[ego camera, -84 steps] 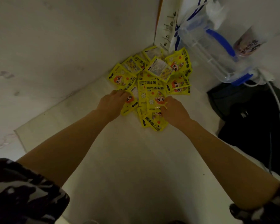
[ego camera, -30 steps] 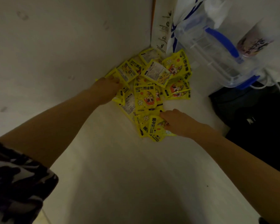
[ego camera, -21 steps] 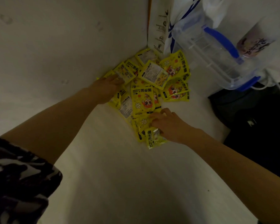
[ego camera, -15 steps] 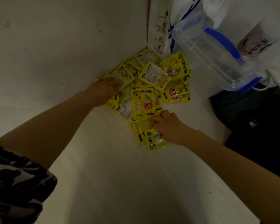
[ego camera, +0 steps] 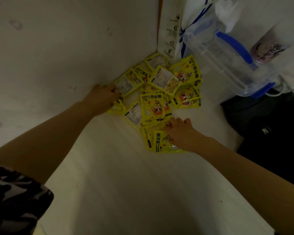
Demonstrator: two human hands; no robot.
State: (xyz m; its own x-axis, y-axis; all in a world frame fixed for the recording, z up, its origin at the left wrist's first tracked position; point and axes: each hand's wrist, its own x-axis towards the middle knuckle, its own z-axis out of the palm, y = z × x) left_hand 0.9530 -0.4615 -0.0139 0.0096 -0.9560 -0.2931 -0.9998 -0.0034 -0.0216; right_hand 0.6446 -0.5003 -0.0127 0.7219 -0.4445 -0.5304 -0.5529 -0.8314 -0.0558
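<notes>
Nearest, the right hand (ego camera: 180,131) lies flat with its fingers slightly spread on the near edge of the yellow hand-warmer packets (ego camera: 153,106), likely to rake them together. Farther left, the left hand (ego camera: 102,99) presses straight fingers onto a packet by the wall (ego camera: 58,48), hemming the pile into the far corner.
</notes>
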